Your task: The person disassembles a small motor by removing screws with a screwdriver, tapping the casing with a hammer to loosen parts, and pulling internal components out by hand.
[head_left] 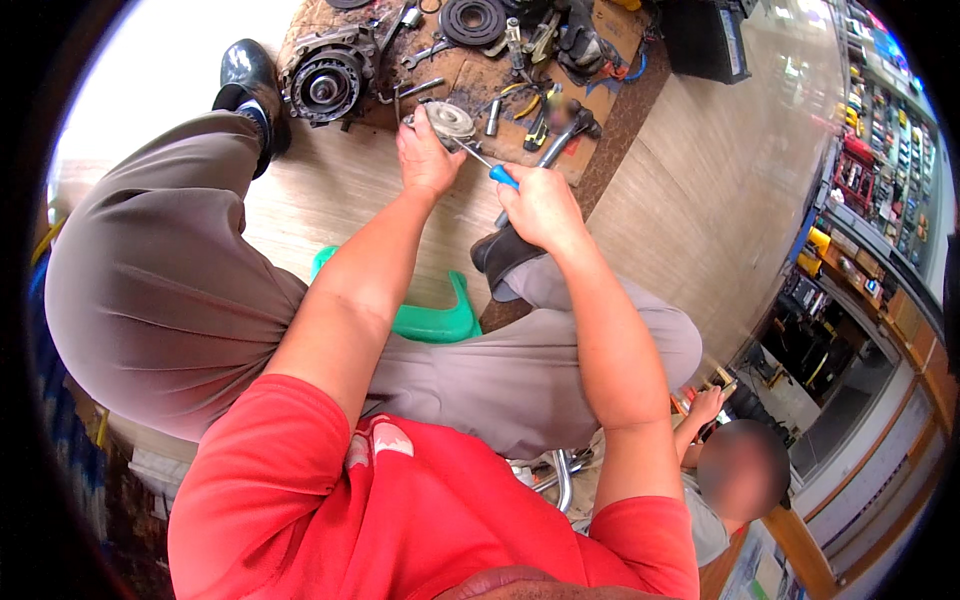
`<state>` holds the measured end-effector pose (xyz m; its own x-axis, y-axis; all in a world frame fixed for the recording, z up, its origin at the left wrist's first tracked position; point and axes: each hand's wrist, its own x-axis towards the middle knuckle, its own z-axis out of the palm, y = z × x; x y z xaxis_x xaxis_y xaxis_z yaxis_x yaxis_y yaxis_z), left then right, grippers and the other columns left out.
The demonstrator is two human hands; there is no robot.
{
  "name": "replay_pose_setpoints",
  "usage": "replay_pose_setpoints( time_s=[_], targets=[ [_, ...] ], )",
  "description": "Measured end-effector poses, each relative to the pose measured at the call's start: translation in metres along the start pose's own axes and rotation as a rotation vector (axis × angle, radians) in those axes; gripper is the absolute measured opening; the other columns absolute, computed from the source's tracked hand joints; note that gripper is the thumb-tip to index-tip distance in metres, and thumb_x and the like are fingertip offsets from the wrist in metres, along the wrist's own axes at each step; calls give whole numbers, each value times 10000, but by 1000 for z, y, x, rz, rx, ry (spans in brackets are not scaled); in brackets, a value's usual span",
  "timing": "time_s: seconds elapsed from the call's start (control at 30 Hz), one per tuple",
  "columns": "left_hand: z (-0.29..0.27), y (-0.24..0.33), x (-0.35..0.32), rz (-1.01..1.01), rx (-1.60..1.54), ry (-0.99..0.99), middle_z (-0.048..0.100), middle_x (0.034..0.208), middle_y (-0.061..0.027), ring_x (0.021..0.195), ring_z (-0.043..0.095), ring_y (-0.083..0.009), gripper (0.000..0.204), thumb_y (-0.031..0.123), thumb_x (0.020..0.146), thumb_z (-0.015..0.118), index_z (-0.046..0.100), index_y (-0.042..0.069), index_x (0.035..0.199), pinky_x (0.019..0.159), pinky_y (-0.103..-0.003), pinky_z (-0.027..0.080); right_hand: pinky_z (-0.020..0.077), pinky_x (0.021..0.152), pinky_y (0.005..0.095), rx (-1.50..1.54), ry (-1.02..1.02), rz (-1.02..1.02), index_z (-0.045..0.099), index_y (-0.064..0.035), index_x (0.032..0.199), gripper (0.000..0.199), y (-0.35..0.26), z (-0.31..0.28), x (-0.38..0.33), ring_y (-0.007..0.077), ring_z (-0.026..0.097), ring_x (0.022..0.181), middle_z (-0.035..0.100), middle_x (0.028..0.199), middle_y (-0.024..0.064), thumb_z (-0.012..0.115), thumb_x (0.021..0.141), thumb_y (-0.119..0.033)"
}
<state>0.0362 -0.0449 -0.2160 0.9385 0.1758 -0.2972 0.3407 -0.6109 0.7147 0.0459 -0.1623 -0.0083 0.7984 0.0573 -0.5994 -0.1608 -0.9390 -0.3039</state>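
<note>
Down on the floor mat [470,85], between the person's feet, is where everything's happening. Left hand [425,155] is reaching out and has its fingers wrapped over a round metal disc [450,122], kind of a pulley or clutch plate, pinning it at the near edge of the mat. Right hand [540,205] is curled shut around a screwdriver [490,165] with a blue handle, and the thin shaft runs up and left so the tip sits right at the disc, just beside the left fingers. So both hands are closed on something, disc in the left, screwdriver in the right, and they're near each other. The mat itself is a brown, grubby board covered in junk: a big compressor body [325,80] with a round face sits at the left end near a black shoe [248,85], a dark ring-shaped plate [472,20] is up top, and there's a hammer [570,130] lying just right of the disc, plus wrenches [430,50] and small bits scattered about. Person's sitting on a green stool [430,320], grey trousers, red shirt, knees spread wide. Other shoe [500,255] is right under the right hand. Lower right there's another person [720,470] crouched close by, one hand raised, can't tell what they're holding. Shelves [880,130] of stock run along the right wall.
</note>
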Motion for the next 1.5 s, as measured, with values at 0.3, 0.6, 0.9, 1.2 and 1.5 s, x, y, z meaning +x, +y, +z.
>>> replay_pose_setpoints(
  time_s=[0.3, 0.6, 0.9, 1.2, 1.5],
  targets=[
    [2, -2, 0, -11, 13, -53, 382, 1312, -292, 1207, 414, -465, 1154, 260, 626, 897, 162, 100, 1502, 1041, -513, 382, 564, 753, 472, -332, -110, -23, 660, 10, 948, 194, -28, -10, 11, 376, 698, 829, 700, 897, 218, 565, 835, -116],
    [-1, -1, 3, -13, -14, 10, 426, 1268, -309, 1175, 445, -475, 1149, 278, 621, 905, 182, 56, 1487, 1018, -516, 393, 583, 704, 466, -219, 57, 77, 617, 27, 1125, 291, -27, 42, -13, 388, 707, 801, 679, 880, 222, 504, 936, -162],
    [-17, 24, 19, -95, -65, -44, 439, 1283, -304, 1196, 443, -467, 1112, 301, 620, 895, 238, 98, 1494, 1031, -512, 396, 540, 796, 505, -35, 142, 84, 646, -9, 999, 252, -15, 22, -3, 416, 669, 860, 684, 892, 238, 576, 892, -227],
    [-19, 29, 39, 180, 163, 31, 394, 1366, -248, 1236, 422, -434, 1045, 268, 627, 891, 315, 187, 1495, 1045, -486, 389, 532, 813, 510, 56, 181, 66, 650, -20, 1006, 239, -7, 9, 0, 431, 666, 885, 685, 901, 249, 597, 896, -226],
    [0, 27, 23, 367, 183, -4, 384, 1419, -253, 1264, 409, -457, 1029, 189, 669, 861, 293, 283, 1523, 1051, -511, 387, 516, 819, 524, -9, 113, 94, 641, -15, 1051, 258, 9, 16, 1, 437, 651, 914, 679, 936, 244, 579, 895, -211]
  ],
)
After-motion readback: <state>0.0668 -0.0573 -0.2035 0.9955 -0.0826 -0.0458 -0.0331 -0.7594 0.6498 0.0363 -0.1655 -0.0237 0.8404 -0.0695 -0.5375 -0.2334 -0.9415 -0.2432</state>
